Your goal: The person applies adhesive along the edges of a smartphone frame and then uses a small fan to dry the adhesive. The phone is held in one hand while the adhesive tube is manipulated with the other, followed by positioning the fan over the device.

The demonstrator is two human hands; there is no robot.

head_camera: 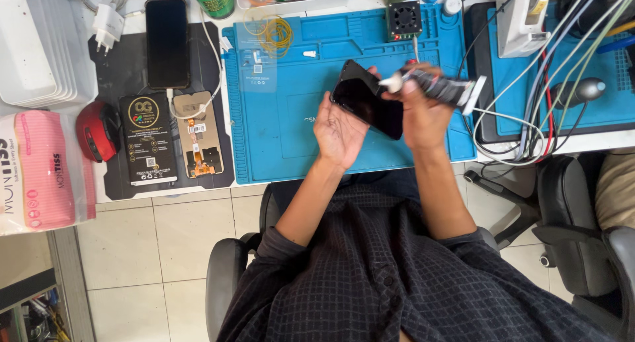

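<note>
Black glass of a phone screen panel (367, 100) shows between the two hands, tilted above the blue silicone repair mat (291, 150) on the bench (172, 190). The left hand (338, 131) cradles the panel's lower edge from beneath, palm turned up and fingers (325, 110) loosely curled along its side. The right hand (423, 114) is closed around a dark squeeze tube (440, 87), whose white nozzle (391, 84) touches the panel's upper edge.

On the mat, well apart from the hands, lie a coil of yellow wire (276, 34) and a small black fan unit (404, 18) at the far edge. Left of the mat a dark pad (116, 71) carries a black smartphone (167, 43) plugged to a white cable, a black flat box (147, 140) and an opened phone back with orange flex parts (198, 135). A red round object (96, 131) sits just beside the pad, and a pink tissue pack (46, 173) lies at the bench's left end. Tangled cables (529, 124) run to the right of the hands.
</note>
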